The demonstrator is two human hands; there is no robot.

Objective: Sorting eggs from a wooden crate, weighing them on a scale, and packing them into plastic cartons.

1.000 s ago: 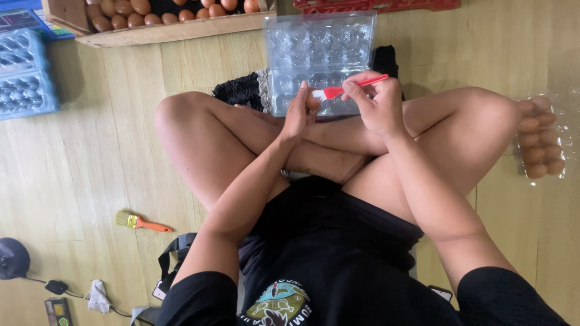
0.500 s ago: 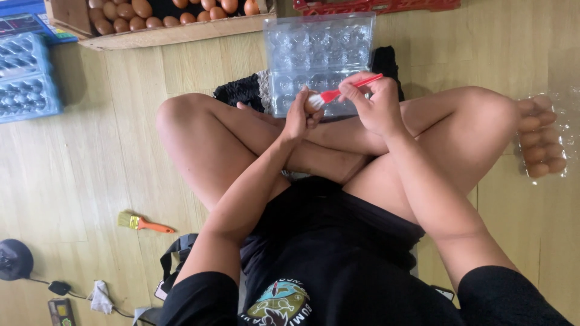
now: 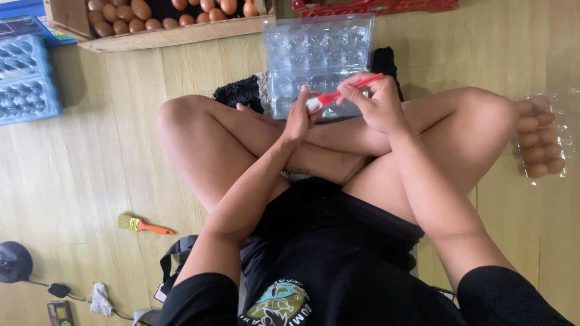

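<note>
i'm seeing a white egg (image 3: 313, 104) sitting above the crossed legs, my left hand (image 3: 297, 118) closing around it. my right hand (image 3: 373, 104) is pinching a red brush (image 3: 349, 89), bristles touching the egg. a clear tray (image 3: 318, 51) is lying just beyond on the floor (image 3: 90, 151).

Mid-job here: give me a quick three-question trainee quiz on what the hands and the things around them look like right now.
1. True or false: the right hand holds a red-handled brush.
2. What does the left hand hold against the brush's tip?
A. a pale egg
B. a cloth
C. a phone
3. Fill in: the empty clear egg tray lies open just beyond the hands, and the filled clear pack of brown eggs lies by the person's ____ knee.

Key: 1 true; 2 A; 3 right.
</note>
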